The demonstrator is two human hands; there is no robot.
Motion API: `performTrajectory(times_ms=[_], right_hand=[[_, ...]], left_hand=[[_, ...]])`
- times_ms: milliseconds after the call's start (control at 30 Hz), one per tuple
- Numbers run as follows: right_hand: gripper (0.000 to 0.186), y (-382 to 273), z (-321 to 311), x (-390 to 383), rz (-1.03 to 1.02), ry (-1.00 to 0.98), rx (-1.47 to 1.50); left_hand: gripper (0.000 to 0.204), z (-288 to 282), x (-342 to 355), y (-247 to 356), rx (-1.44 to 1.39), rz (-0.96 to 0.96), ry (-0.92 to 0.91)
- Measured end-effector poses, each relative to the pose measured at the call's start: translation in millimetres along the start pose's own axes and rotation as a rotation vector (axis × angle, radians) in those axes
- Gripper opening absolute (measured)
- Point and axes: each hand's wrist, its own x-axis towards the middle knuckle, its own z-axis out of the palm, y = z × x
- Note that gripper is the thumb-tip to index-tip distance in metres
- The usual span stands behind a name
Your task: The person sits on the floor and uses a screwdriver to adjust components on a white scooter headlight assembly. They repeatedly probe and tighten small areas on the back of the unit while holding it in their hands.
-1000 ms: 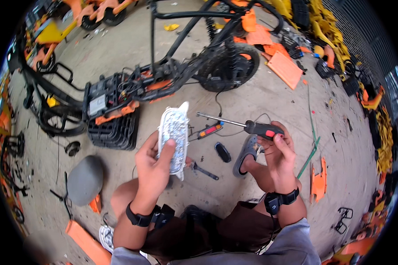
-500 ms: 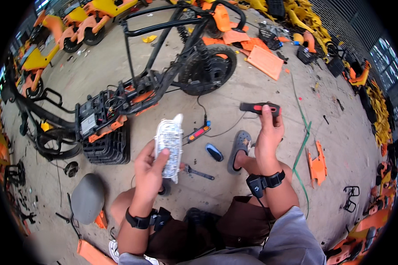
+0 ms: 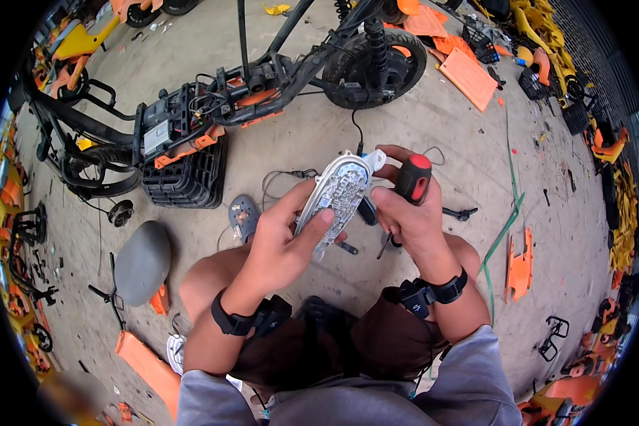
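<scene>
My left hand (image 3: 280,245) grips an oval lamp unit (image 3: 337,202) with a clear, silvery face, thumb across its front. The lamp is tilted, its upper end leaning right. My right hand (image 3: 420,226) is closed round a screwdriver (image 3: 414,179) with a black and red handle. The handle points up, and the thin shaft shows below the fingers, pointing down and left. Some right-hand fingers are at the lamp's upper tab; whether they press on it I cannot tell. The lamp partly hides a dark, blue-edged object (image 3: 367,211) on the floor.
A stripped scooter frame (image 3: 213,106) with bared wiring stands ahead, its rear wheel (image 3: 376,67) at the top. A black crate (image 3: 188,177) is under it. A grey seat (image 3: 143,263) lies to the left. Orange panels (image 3: 468,78) and a green strap (image 3: 504,227) lie to the right.
Both hands have come together, the lamp moving right and the screwdriver left. The screwdriver has turned from lying sideways to handle-up. The view has shifted, and a clog now shows left of the lamp.
</scene>
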Motion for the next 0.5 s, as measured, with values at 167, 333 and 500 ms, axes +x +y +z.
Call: performTrajectory(times_ms=[167,333,500], right_hand=[[0.062,-1.9,11.9,2.8,0.001,0.02,-0.042],[0.059,0.9,16.5,4.6,-0.002,0.074,-0.156],[0.055,0.3,17.1,3.3,0.009,0.093,-0.174]], left_hand=[[0.039,3.2,3.9,-0.6,0.009,-0.012,-0.01],[0.04,4.5,2.2,-1.3,0.002,-0.03,0.02],[0.04,3.4,0.1,1.5,-0.005,-0.032,0.013]])
